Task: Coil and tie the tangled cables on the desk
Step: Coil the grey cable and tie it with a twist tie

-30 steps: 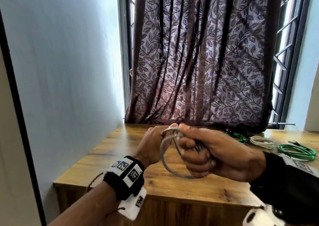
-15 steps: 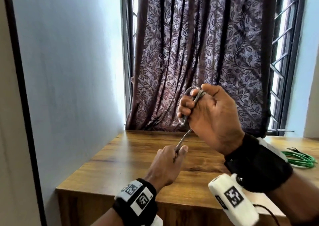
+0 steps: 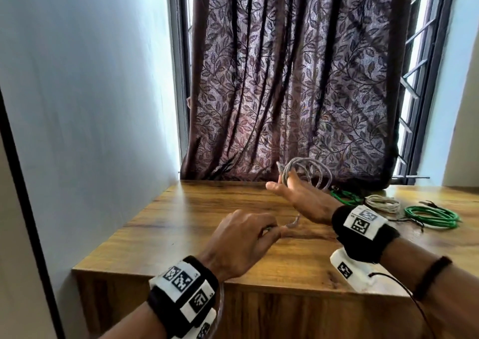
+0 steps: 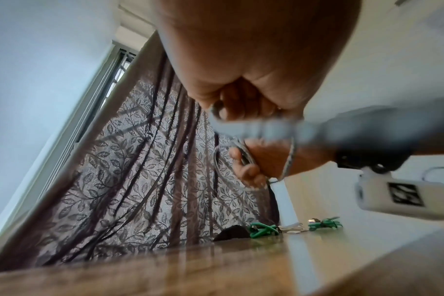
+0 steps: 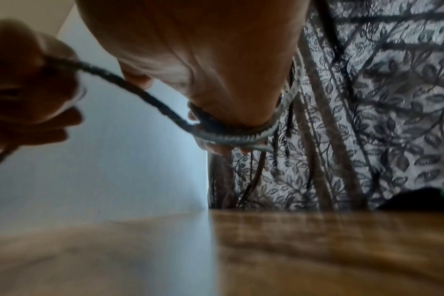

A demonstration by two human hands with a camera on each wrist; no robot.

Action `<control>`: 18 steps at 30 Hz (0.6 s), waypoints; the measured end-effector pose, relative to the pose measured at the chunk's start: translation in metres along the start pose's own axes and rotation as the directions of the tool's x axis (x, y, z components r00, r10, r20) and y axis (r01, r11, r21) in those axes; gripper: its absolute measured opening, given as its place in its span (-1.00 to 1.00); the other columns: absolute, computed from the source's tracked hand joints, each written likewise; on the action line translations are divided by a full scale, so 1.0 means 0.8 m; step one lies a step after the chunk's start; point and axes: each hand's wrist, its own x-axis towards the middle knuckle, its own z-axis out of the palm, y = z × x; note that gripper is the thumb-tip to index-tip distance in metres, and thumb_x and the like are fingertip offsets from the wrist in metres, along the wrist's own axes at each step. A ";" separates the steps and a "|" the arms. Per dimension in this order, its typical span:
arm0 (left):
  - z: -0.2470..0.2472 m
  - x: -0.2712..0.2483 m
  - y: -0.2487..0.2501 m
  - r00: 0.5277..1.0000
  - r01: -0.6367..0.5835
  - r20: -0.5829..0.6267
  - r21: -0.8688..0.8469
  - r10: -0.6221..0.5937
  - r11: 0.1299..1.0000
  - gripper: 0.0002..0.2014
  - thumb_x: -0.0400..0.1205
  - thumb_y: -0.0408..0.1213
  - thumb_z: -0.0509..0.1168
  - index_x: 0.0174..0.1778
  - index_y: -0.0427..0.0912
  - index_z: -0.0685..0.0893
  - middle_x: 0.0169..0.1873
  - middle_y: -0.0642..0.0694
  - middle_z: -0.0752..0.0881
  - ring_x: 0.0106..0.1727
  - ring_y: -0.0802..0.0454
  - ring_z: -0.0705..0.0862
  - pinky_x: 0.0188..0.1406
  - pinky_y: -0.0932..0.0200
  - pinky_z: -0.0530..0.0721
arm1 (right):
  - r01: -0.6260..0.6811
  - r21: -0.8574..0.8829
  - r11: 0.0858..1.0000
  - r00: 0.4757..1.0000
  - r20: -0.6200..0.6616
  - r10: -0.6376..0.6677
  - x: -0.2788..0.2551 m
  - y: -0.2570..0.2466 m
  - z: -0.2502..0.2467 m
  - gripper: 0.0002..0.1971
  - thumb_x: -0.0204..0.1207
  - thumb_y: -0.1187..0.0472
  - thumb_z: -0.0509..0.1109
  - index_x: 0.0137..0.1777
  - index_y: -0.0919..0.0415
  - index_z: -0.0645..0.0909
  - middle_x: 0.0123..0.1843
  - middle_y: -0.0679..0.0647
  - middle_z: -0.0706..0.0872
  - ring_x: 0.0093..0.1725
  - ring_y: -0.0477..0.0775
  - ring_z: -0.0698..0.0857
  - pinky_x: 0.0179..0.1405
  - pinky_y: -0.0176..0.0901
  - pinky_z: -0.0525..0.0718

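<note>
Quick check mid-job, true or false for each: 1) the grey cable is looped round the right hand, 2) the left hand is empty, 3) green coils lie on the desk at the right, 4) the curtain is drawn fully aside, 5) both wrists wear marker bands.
1. True: the grey cable loops round the right hand.
2. False: the left hand pinches the cable's free end.
3. True: green cable coils lie on the wooden desk, beside a white cable coil.
4. False: the leaf-patterned curtain hangs across the window.
5. True: both wrists carry marker bands.
</note>
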 end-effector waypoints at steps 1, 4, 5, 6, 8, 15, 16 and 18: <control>-0.002 0.002 0.000 1.000 -0.017 -0.001 0.011 0.017 1.000 -0.64 0.81 0.15 0.20 -0.15 0.02 0.68 -0.39 0.22 0.58 -0.38 0.14 0.62 -0.31 -0.02 0.61 | -0.009 -0.005 1.000 1.000 0.027 0.009 -0.002 0.002 0.008 -0.17 0.76 -0.35 0.02 0.83 0.20 -0.01 0.81 0.07 0.26 0.71 0.09 0.32 0.45 -0.14 0.19; -0.010 0.014 -0.005 0.999 -0.027 -0.046 -0.019 0.027 0.999 -0.63 0.80 0.20 0.17 -0.09 0.03 0.67 -0.34 0.17 0.65 -0.33 0.15 0.63 -0.27 -0.05 0.63 | -0.031 0.249 0.968 0.991 0.132 -0.002 0.000 0.015 0.032 -0.30 0.63 -0.55 -0.04 0.26 0.00 0.61 0.09 -0.04 0.75 0.01 0.03 0.68 0.13 -0.01 0.56; -0.012 0.019 -0.008 0.997 -0.017 -0.072 -0.041 0.014 0.999 -0.62 0.80 0.21 0.16 -0.08 0.02 0.68 -0.34 0.14 0.65 -0.32 0.15 0.62 -0.25 -0.06 0.62 | -0.055 0.403 0.913 0.985 0.170 -0.016 0.001 0.020 0.040 -0.27 0.58 -0.60 0.01 0.00 0.07 0.60 -0.21 -0.03 0.64 -0.27 -0.02 0.55 -0.17 -0.06 0.50; -0.014 0.024 -0.012 0.995 -0.009 -0.103 -0.060 0.003 0.998 -0.60 0.80 0.22 0.16 -0.09 0.00 0.67 -0.34 0.11 0.65 -0.33 0.13 0.61 -0.25 -0.08 0.62 | -0.102 0.542 0.834 0.975 0.220 -0.024 0.003 0.026 0.046 -0.23 0.54 -0.63 0.07 -0.06 0.15 0.55 -0.33 0.02 0.53 -0.37 -0.02 0.44 -0.32 -0.09 0.38; -0.017 0.032 -0.019 0.986 0.018 -0.166 -0.091 -0.033 0.996 -0.57 0.78 0.24 0.16 -0.18 -0.02 0.59 -0.39 0.07 0.61 -0.36 0.09 0.57 -0.28 -0.10 0.59 | -0.185 0.724 0.665 0.955 0.293 -0.054 0.000 0.030 0.050 -0.27 0.56 -0.58 0.16 -0.09 0.19 0.52 -0.38 0.07 0.46 -0.46 0.00 0.39 -0.42 -0.13 0.30; -0.021 0.041 -0.033 0.979 0.008 -0.202 -0.109 -0.030 0.994 -0.54 0.78 0.24 0.20 -0.25 -0.04 0.45 -0.46 0.01 0.53 -0.40 -0.01 0.49 -0.38 -0.06 0.51 | -0.287 0.854 0.434 0.894 0.401 -0.198 -0.031 0.022 0.030 -0.44 0.74 -0.39 0.08 -0.23 0.09 0.43 -0.51 -0.01 0.26 -0.61 -0.07 0.26 -0.36 -0.16 0.34; -0.020 0.042 -0.032 0.979 -0.006 -0.204 -0.124 -0.020 0.992 -0.55 0.79 0.24 0.18 -0.25 -0.03 0.43 -0.46 -0.01 0.53 -0.40 -0.02 0.48 -0.39 -0.04 0.49 | -0.302 0.866 0.399 0.888 0.408 -0.214 -0.036 0.020 0.028 -0.44 0.75 -0.38 0.08 -0.23 0.08 0.42 -0.55 -0.03 0.27 -0.64 -0.07 0.27 -0.38 -0.16 0.40; -0.014 0.042 -0.026 0.975 -0.037 -0.223 -0.164 -0.001 0.986 -0.60 0.82 0.15 0.17 -0.24 -0.01 0.39 -0.46 -0.02 0.53 -0.40 -0.05 0.46 -0.41 0.02 0.45 | -0.305 0.900 0.311 0.881 0.391 -0.267 -0.043 0.015 0.025 -0.45 0.76 -0.38 0.11 -0.23 0.09 0.41 -0.61 -0.07 0.29 -0.69 -0.09 0.29 -0.39 -0.11 0.45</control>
